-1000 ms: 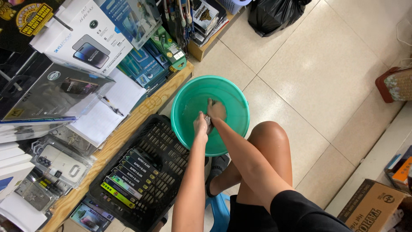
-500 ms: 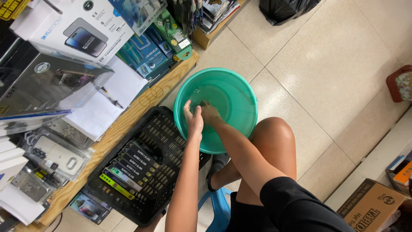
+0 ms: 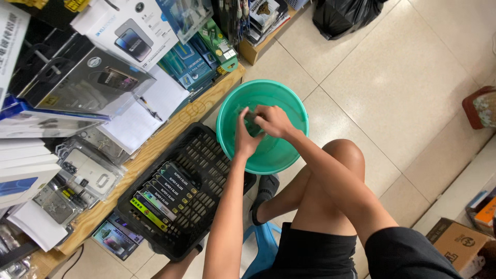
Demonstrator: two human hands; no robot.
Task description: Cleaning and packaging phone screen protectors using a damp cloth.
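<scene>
Both hands have shifted inside the green basin (image 3: 289, 98) at centre frame. The left hand (image 3: 245, 138) now spreads open against its near wall, while the right hand (image 3: 273, 120) curls over something small; what, I cannot tell. A black crate (image 3: 206, 160) touches the basin's lower left.

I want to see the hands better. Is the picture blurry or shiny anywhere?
Head view: bright, even light, soft shadows; left hand and right hand look slightly soft inside the green basin; glare on the floor tiles and glossy boxes; edges bend a little.
</scene>
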